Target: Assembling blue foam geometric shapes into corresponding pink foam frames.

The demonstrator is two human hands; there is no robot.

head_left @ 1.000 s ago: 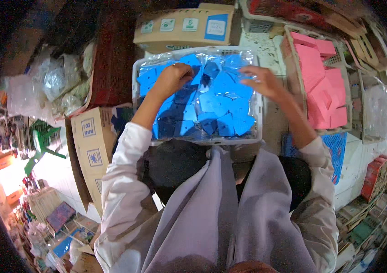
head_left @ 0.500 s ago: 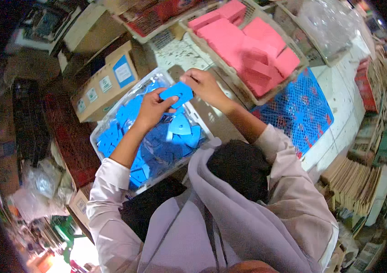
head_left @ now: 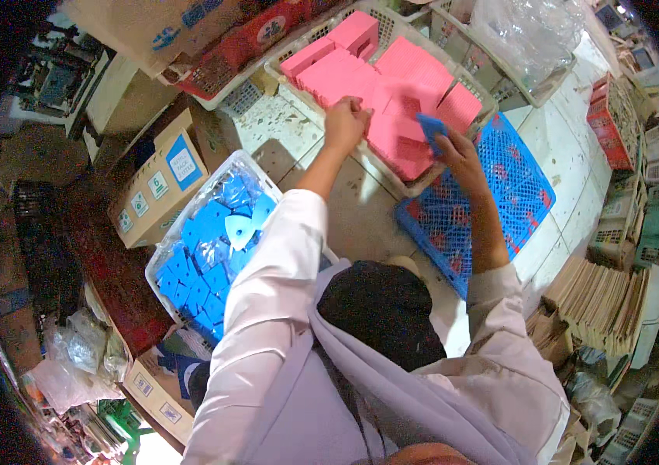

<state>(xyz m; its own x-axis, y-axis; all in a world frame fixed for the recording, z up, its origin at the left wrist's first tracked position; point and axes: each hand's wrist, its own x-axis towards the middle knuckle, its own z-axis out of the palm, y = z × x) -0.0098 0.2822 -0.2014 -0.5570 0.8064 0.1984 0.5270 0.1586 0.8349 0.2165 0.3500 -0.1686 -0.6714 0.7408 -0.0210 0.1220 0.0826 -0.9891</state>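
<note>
In my right hand (head_left: 460, 155) is a flat blue foam-like piece (head_left: 431, 132), blurred by motion, at the right side of a basket (head_left: 380, 175) of pink blocks. My left hand (head_left: 346, 125) is over the middle of that basket, against the pink blocks (head_left: 337, 77). Its fingers are curled, and whatever they may pinch is hidden. At the left stands a white crate (head_left: 160, 288) holding many blue pieces (head_left: 204, 271) with a small hole in each. One paler, rounded triangular piece (head_left: 239, 232) lies on top of them, among clear plastic.
A blue mesh crate (head_left: 515, 174) with red bits lies right of the pink basket. Beside the white crate sits a cardboard box (head_left: 160, 186). Another basket (head_left: 543, 87) with clear plastic bags stands at the far right. Stacked cards (head_left: 597, 306) are near my right elbow.
Both hands have left the white crate and moved right to the pink basket. The blue piece, earlier between both hands, is now in my right hand alone. The view has shifted too.
</note>
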